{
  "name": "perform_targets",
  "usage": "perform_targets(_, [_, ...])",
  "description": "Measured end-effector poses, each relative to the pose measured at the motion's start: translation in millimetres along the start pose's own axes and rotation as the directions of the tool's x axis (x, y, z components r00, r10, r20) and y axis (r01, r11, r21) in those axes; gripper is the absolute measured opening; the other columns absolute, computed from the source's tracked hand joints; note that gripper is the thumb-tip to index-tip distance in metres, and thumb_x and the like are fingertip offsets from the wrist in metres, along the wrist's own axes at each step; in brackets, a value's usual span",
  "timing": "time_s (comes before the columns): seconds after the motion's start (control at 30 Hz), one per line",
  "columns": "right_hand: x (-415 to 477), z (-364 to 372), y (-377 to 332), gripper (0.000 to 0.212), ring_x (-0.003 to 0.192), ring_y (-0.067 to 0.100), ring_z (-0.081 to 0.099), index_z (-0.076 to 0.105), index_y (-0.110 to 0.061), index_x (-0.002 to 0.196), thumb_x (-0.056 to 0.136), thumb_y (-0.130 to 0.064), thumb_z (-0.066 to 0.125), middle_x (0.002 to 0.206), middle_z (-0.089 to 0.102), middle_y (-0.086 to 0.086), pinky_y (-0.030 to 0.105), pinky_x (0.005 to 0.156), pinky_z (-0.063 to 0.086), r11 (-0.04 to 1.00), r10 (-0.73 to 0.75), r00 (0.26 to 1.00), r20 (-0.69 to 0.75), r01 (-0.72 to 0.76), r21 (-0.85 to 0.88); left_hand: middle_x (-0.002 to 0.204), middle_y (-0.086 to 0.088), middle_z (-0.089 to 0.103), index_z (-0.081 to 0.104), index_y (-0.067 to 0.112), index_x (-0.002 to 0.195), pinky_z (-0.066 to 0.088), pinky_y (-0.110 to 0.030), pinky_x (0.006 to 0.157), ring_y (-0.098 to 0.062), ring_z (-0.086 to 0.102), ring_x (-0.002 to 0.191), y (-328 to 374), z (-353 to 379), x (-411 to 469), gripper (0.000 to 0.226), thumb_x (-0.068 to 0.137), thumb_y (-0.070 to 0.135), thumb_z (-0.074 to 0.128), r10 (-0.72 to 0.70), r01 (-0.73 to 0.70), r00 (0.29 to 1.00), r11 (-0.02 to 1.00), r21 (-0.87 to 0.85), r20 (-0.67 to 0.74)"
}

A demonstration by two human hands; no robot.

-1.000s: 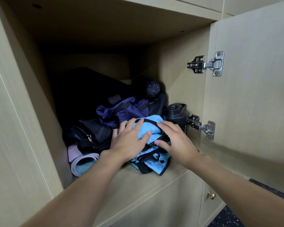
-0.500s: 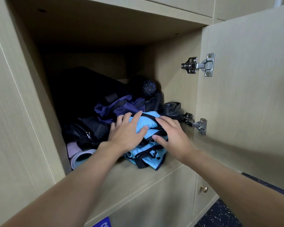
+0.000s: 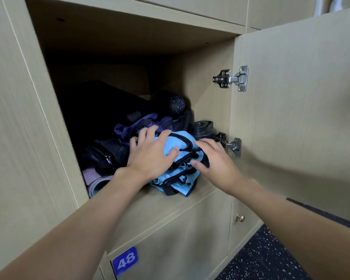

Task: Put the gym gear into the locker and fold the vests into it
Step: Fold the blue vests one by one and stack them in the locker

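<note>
Open locker [image 3: 170, 201] seen from the head cam. A folded blue vest [image 3: 176, 184] lies at the front of its shelf, just ahead of a purple garment [image 3: 141, 126], w/ a dark bottle [image 3: 202, 128] at its right. Little differs vs. a sec ago: the left hand [image 3: 150, 156] stays flat, fingers spread, pressing the vest — the right hand [image 3: 214, 158] keeps near-straight fingers over its top, thumb at the front, gripping nothing. The vest hasn't shifted, so it's prob. placed and this looks like a final pat-down.
</note>
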State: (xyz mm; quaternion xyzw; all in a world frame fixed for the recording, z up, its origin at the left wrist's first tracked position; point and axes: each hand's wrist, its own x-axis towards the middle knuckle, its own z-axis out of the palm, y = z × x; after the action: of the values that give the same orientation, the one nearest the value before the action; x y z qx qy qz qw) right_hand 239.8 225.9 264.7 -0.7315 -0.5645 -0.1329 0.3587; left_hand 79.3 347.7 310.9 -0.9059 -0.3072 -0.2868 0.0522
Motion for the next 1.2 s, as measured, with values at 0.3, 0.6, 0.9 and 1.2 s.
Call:
perform_targets(0.3, [-122.8, -3.8, 22.2, 0.035, 0.116, 0.024, 0.052, 0.059, -0.012, 0.125, 0.094, -0.028, 0.062, 0.125, 0.054, 0.004, 0.035, 0.098, 0.043, 0.984, 0.178, 0.983, 0.045, -0.177, -0.015, 0.114, 0.004, 0.062, 0.068, 0.023, 0.113, 0.038, -0.042, 0.1, -0.023, 0.049, 0.113, 61.0, 15.2, -80.2, 0.052, 0.083, 0.053, 0.038, 0.228, -0.187, 0.968, 0.935, -0.302, 0.105])
perform_targets(0.6, [-329.3, 5.5, 58.5, 0.025, 0.098, 0.024, 0.053, 0.064, -0.008, 0.115, 0.097, -0.023, 0.059, 0.103, 0.056, 0.005, 0.036, 0.085, 0.044, 0.858, 0.512, 0.84, 0.18, -0.51, -0.065, 0.106, 0.007, 0.065, 0.069, 0.025, 0.106, 0.048, -0.036, 0.089, -0.017, 0.059, 0.1, 129.8, 118.2, -205.5, 0.025, 0.093, 0.041, 0.054, 0.386, -0.158, 0.808, 0.87, -0.467, 0.445])
perform_targets(0.9, [-492.8, 34.4, 78.1, 0.028, 0.101, 0.033, 0.056, 0.066, -0.011, 0.112, 0.092, -0.03, 0.065, 0.097, 0.057, 0.007, 0.034, 0.078, 0.039, 0.651, 0.749, 0.585, 0.311, -0.737, -0.183, 0.101, 0.005, 0.068, 0.068, 0.023, 0.097, 0.052, -0.038, 0.086, -0.019, 0.063, 0.096, 160.3, 213.4, -329.9, 0.02, 0.091, 0.041, 0.062, 0.463, -0.123, 0.532, 0.871, -0.476, 0.709])
perform_targets(1.2, [-583.8, 19.7, 98.1, 0.063, 0.128, 0.031, 0.039, 0.041, -0.016, 0.145, 0.091, -0.033, 0.067, 0.14, 0.043, 0.009, 0.042, 0.104, 0.035, 0.364, 0.931, 0.358, 0.073, -0.893, -0.264, 0.124, -0.002, 0.062, 0.062, 0.017, 0.127, 0.046, -0.038, 0.098, -0.022, 0.057, 0.117, 258.2, 259.6, -410.1, 0.047, 0.091, 0.047, 0.065, 0.6, -0.156, 0.336, 0.796, -0.585, 0.726])
